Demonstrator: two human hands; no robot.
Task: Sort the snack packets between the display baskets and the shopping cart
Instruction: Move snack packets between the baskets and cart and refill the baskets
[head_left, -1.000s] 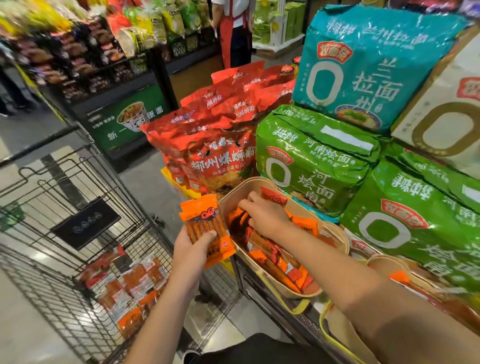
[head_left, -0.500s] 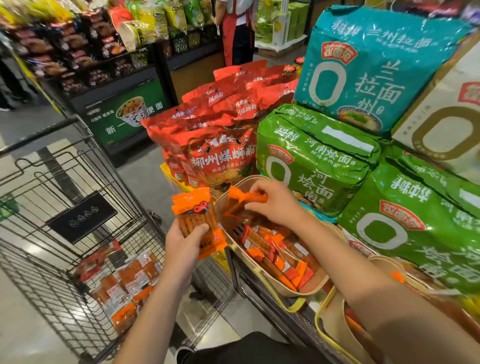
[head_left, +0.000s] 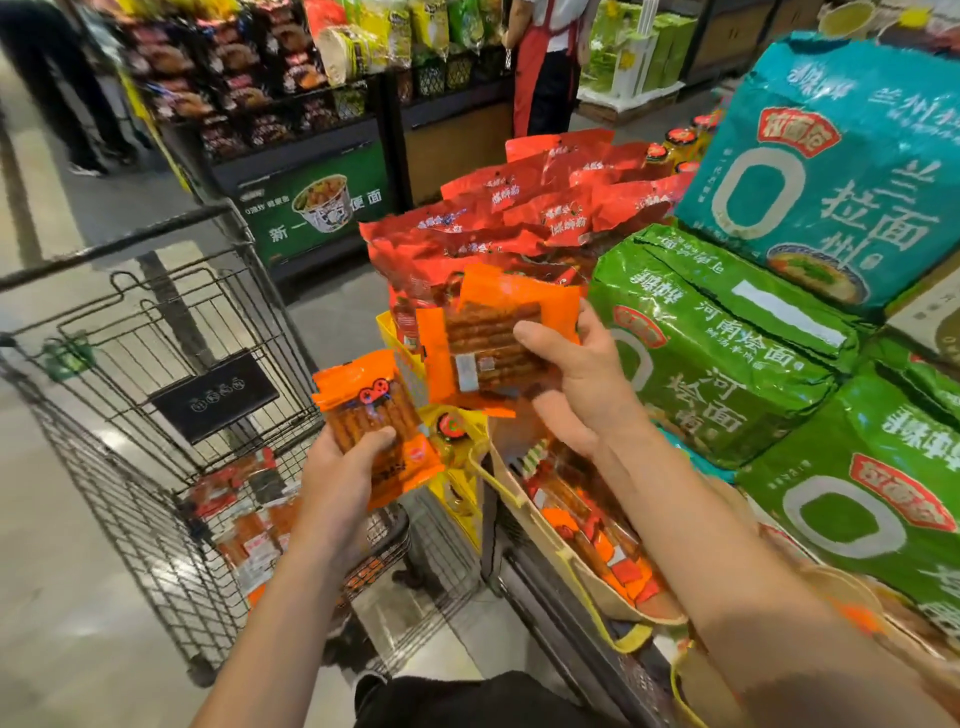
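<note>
Down at the left of the scene stands the wire shopping cart (head_left: 156, 395), its bed already carrying a loose scatter of snack packets (head_left: 244, 525). To the right, past the stacked green noodle bags (head_left: 727, 358) and red pouches (head_left: 519, 218), the oval display basket (head_left: 602, 597) sits on the shelf edge below the right forearm, with more small orange and red packets lying in it.

Between cart and basket, both hands are raised and both are loaded. The right hand (head_left: 582, 379) has thumb and fingers curled round a couple of overlapping orange snack packets (head_left: 493, 338), held high above the basket's far end, label side toward the camera, the brown sticks inside running roughly left to right. The left hand (head_left: 348, 478) grips one orange stick packet (head_left: 379, 421) from below, its long axis upright and leaning slightly left.

That left packet hangs nearly over the cart's near right corner, so the left hand is plainly the nearer one to the cart. The right hand's packets lie just right of and above it, probably close enough either to pass across to the left hand or to swing leftward and down into the cart.
</note>
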